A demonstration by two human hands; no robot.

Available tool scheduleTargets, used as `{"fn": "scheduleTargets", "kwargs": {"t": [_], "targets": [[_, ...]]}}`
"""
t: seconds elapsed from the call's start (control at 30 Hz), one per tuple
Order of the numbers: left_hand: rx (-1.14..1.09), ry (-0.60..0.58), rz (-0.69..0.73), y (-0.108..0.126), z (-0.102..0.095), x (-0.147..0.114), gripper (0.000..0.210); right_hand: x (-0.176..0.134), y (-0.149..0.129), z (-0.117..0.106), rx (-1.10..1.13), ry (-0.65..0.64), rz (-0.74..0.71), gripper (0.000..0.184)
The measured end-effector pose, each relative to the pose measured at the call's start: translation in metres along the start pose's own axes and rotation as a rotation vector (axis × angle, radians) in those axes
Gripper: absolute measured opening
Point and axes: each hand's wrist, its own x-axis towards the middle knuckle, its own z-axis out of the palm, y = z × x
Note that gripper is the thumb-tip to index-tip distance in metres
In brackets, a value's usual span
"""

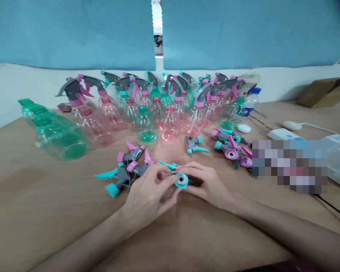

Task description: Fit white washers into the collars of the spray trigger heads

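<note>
Many fitted bottles [197, 119] in rows at the back of the desk [31, 196], already bearing spray heads. Still without heads: several open bottles [146, 126] along the front of those rows, plus at least 3 green bottles [64, 139] at far left. By judgement, past halfway; exact count prevented by overlap.

In work: 1 teal-collared head [181, 180], between both hands, collar opening turned back toward the near side. At the left hand [150, 192]: narrow grip, fingers at the collar. At the right hand [212, 185]: grip closed around the grey body. Cannot tell whether pinching any small part as well.

Loose on the desk: at least 3 left heads [121, 177] just beside the left hand, 1 single head [192, 144] beyond the right hand, a heap of right heads [236, 155] farther over.

Edges: near edge visible at bottom right, below the right forearm; wall [8, 81] behind the rows. Open room: chiefly left front. Tighter at right, among right heads, white box [285, 135] and black cable [334, 208].
</note>
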Motion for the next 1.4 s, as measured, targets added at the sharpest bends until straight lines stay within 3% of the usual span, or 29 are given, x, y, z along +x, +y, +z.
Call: {"fn": "scheduleTargets", "kwargs": {"t": [0.2,0.4,0.7,0.8,0.93,1.07,1.4], "targets": [[-0.137,-0.055,-0.01,0.0,0.001,-0.004,0.019,-0.001,0.0,0.0,-0.012,-0.005,-0.02,0.028],[-0.137,-0.069,0.04,0.004,0.004,-0.006,0.014,-0.001,0.002,0.002,-0.025,-0.02,-0.081,0.026],[-0.016,-0.062,-0.051,0.004,0.007,-0.004,0.026,0.0,0.003,0.001,-0.033,0.005,-0.01,0.03],[0.001,-0.057,-0.069,0.004,0.007,-0.003,0.021,0.0,0.003,0.002,-0.04,0.007,-0.019,0.029],[-0.042,-0.088,-0.05,0.005,0.006,-0.005,0.013,-0.001,0.003,0.002,-0.039,-0.015,-0.041,0.027],[-0.128,-0.129,-0.013,0.003,0.007,-0.008,0.019,0.0,0.002,0.001,-0.039,-0.012,0.002,0.026],[-0.064,-0.141,-0.165,0.001,0.012,-0.01,0.026,0.001,0.003,-0.001,-0.06,-0.003,0.056,0.028]]}}
